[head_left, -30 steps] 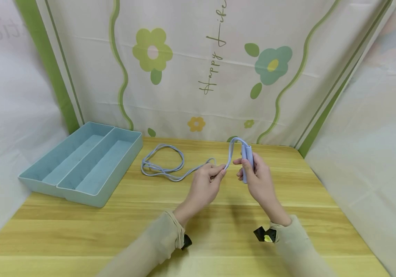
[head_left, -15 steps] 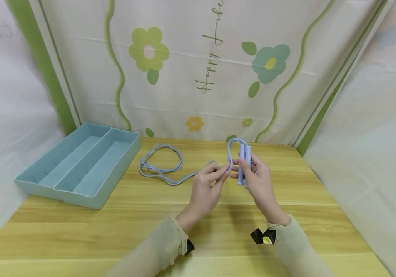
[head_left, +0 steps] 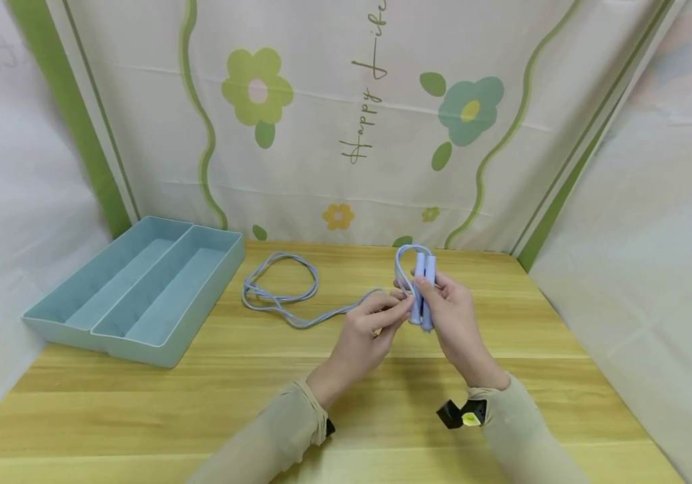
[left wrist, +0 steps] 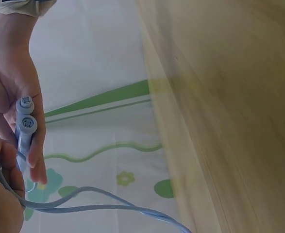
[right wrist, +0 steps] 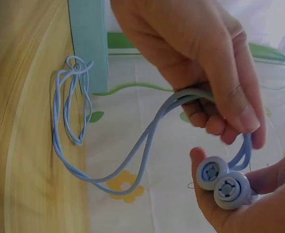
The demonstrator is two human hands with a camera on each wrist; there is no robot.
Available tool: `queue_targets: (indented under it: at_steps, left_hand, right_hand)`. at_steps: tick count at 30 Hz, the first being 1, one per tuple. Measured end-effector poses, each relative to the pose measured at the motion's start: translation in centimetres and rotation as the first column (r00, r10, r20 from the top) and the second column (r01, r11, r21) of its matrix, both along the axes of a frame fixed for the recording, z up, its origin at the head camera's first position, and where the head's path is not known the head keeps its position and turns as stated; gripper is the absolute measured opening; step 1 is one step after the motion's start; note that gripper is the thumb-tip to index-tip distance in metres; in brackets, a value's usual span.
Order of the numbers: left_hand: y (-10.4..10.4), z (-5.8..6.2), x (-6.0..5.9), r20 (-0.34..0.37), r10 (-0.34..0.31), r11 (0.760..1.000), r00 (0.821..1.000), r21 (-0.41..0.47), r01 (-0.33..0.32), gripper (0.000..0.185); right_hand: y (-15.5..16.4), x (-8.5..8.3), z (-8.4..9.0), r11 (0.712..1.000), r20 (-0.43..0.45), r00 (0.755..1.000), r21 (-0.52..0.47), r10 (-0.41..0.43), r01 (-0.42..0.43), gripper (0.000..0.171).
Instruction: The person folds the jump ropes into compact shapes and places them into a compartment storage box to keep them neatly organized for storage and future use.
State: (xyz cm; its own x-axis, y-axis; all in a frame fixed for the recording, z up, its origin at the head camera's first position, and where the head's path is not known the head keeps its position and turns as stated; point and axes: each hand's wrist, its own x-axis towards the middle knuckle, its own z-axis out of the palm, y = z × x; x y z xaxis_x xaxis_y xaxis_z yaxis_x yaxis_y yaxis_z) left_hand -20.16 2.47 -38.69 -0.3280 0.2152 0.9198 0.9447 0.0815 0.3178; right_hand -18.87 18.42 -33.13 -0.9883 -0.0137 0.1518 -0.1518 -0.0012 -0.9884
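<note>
A light blue jump rope has two handles held side by side, nearly upright, in my right hand, its thumb across them. From their tops the doubled cord loops over to my left hand, which pinches it between thumb and fingertips right beside the handles. In the right wrist view the round handle ends face the camera, with the left fingers above them gripping the cord. The remaining rope trails left from the left hand and lies in a loose coil on the table.
A blue-green tray with two long compartments stands at the table's left. Behind the wooden table hangs a flower-printed curtain, with white fabric walls on both sides.
My left hand has moved right with the pinched cord, up to the handles, and the cord's loop over them has become rounder. The right hand stays nearly in place.
</note>
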Motion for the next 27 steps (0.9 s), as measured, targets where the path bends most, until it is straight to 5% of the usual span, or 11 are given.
queue_targets:
  at_steps: [11,21,27]
  left_hand:
    - [0.5,-0.3,0.0,0.105,0.185,0.981,0.977,-0.082,-0.177,0.029]
    - [0.5,-0.1,-0.6,0.073,0.222,0.975,0.972,0.006,-0.223,0.028]
    - [0.2,-0.5,-1.0,-0.022,0.256,0.966,0.967,-0.025,-0.256,0.028]
  right_hand:
    - [-0.5,-0.5,-0.6,0.998,-0.025,0.998,0.003,-0.063,0.063,0.039]
    - [-1.4,0.1,-0.8,1.000,-0.012,1.000,0.001,-0.008,0.008,0.041]
    - [-1.8,0.1,-0.4,0.995,-0.017,0.997,-0.060,0.079,-0.080,0.042]
